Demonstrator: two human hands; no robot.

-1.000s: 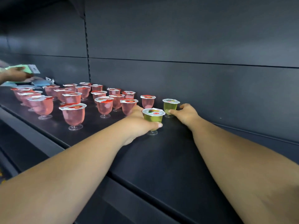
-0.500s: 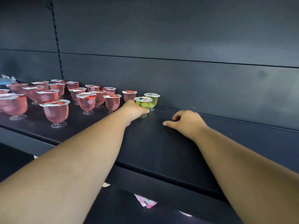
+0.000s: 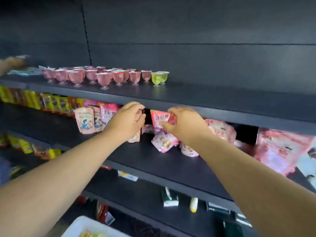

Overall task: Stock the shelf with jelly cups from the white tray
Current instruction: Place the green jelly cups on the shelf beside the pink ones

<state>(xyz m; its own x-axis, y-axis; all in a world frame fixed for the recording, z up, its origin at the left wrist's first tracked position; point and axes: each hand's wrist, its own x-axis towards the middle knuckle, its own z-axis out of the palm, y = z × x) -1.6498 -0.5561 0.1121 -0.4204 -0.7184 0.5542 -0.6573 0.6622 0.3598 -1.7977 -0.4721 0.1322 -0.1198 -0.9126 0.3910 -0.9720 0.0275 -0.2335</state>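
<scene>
Several pink jelly cups (image 3: 102, 79) stand in rows on the dark upper shelf (image 3: 222, 103). Two green jelly cups (image 3: 159, 77) stand at the right end of those rows. My left hand (image 3: 127, 121) and my right hand (image 3: 182, 124) hang in the air below that shelf's front edge, in front of the shelf underneath. On both hands the fingers are loosely curled and I see nothing held in them. A corner of the white tray (image 3: 80, 225) shows at the bottom left, with yellow-green cups inside it.
Pink snack bags (image 3: 85, 123) stand and lie on the second shelf behind my hands, with larger pink bags (image 3: 280, 147) at the right. Yellow and orange packets (image 3: 34, 100) fill the left. Another person's hand (image 3: 10, 63) reaches onto the upper shelf's far left.
Both hands have let go of the green cups and dropped back from the upper shelf to below its edge. The view has pulled back and tilted down, bringing the lower shelves and the tray into sight.
</scene>
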